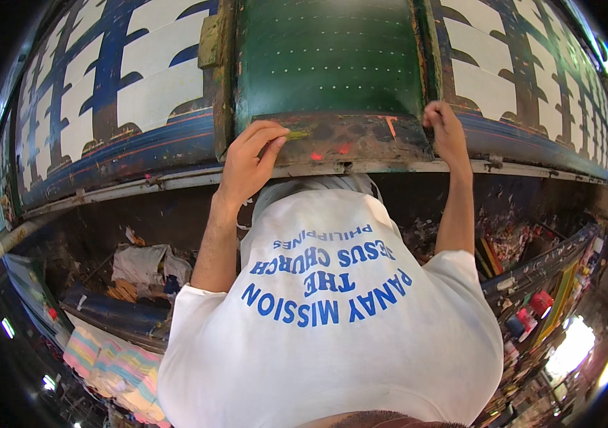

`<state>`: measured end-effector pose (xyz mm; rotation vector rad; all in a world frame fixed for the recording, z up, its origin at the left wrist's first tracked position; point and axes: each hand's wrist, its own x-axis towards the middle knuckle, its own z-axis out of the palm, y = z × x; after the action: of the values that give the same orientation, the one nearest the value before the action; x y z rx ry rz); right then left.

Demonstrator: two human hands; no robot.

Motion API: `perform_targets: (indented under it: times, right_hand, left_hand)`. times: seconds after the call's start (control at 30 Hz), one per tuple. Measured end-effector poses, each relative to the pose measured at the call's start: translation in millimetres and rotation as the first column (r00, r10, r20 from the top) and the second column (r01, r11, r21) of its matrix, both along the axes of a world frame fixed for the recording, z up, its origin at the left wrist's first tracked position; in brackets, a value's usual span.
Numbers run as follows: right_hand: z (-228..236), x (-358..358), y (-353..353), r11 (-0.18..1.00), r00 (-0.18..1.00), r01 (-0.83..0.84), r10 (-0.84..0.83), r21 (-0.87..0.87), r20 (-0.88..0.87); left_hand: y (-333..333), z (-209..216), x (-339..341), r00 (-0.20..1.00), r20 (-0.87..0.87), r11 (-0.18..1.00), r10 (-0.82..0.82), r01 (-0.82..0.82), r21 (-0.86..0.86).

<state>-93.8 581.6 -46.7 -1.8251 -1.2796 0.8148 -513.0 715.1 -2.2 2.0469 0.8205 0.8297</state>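
White patterned panels (160, 103) flank the green screen frame (329, 60).

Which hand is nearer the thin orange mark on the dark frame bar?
Right. The right hand is just right of the orange mark; the left hand sits farther off, to its left.

Pale-dotted dark green panel (329, 50), blue-lettered white shirt (332, 378), pastel-striped cloth (122, 367)
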Motion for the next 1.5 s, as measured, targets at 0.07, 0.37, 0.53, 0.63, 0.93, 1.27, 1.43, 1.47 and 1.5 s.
perform_targets:
  times: [0.07,0.37,0.53,0.63,0.93,1.27,1.43,1.47,1.5]
  right_hand:
    - [10,0,-31,0.993,0.995,0.092,-0.088,0.077,-0.050]
    - [26,-31,-146,0.928,0.899,0.357,-0.372,-0.102,-0.231]
    - [29,-32,-174,0.742,0.898,0.435,-0.399,-0.510,0.184]
    - [28,-29,-178,0.665,0.826,0.563,-0.462,-0.491,0.322]
    - [44,13,-132,0.883,0.877,0.363,-0.215,-0.297,0.430]
    - [43,32,52,0.995,0.872,-0.031,-0.022,0.100,0.489]
    - [15,53,161,0.975,0.721,-0.124,-0.040,0.186,0.692]
    - [10,61,180,0.974,0.694,-0.103,-0.075,0.202,0.716]
    - [5,70,198,0.978,0.666,-0.067,-0.103,0.197,0.739]
  left_hand:
    - [13,-3,12,0.994,-0.105,0.997,-0.041,0.034,-0.069]
    - [91,-61,143,0.919,-0.353,0.959,-0.173,0.239,0.152]
    - [95,-89,176,0.863,-0.457,0.917,-0.216,0.341,0.209]
    - [100,-92,182,0.828,-0.512,0.901,-0.228,0.379,0.212]
    - [70,-45,160,0.854,-0.434,0.950,-0.286,0.313,-0.009]
    - [6,48,49,0.972,-0.162,0.922,-0.172,0.102,-0.373]
    - [-38,58,-27,0.989,-0.145,0.833,0.031,-0.105,-0.543]
    - [-46,60,-41,0.963,-0.268,0.833,0.024,-0.167,-0.528]
    - [-53,61,-54,0.926,-0.376,0.823,0.011,-0.222,-0.522]
